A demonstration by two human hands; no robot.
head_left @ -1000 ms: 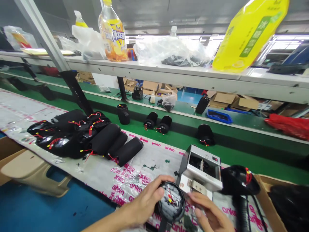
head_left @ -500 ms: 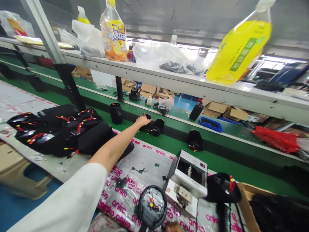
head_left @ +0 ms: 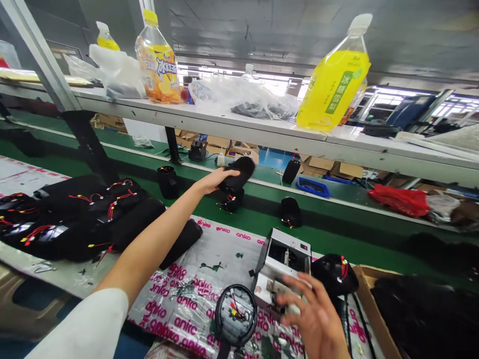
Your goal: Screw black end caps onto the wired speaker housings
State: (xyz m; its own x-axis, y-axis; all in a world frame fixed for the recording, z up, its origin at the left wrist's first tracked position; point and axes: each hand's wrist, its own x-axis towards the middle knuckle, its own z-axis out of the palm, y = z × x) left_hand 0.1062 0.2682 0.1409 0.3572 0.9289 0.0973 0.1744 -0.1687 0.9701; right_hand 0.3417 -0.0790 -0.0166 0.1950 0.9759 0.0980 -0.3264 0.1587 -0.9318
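My left hand point(head_left: 215, 180) is stretched out over the green belt, closed around a black rounded housing point(head_left: 242, 169). Just under it, another black housing point(head_left: 234, 199) with thin red wires lies on the belt. My right hand point(head_left: 318, 316), slightly blurred, has its fingers spread and holds nothing. It hovers in front of a grey-and-white bench machine point(head_left: 275, 289) and hides part of it. To the left of that hand lies a round black part point(head_left: 236, 316) with an open face and red, yellow and white wire connectors.
Black housings with wires point(head_left: 86, 219) are heaped at left. More stand on the belt point(head_left: 209, 219), including one at the right point(head_left: 291, 212). A cardboard box point(head_left: 374, 304) of black parts sits at right. A white shelf point(head_left: 224, 122) with drink bottles point(head_left: 337, 89) crosses above.
My left hand has lifted the black housing off the belt, up and to the right. My right hand has risen from the bottom edge with fingers spread. The camera view has shifted slightly.
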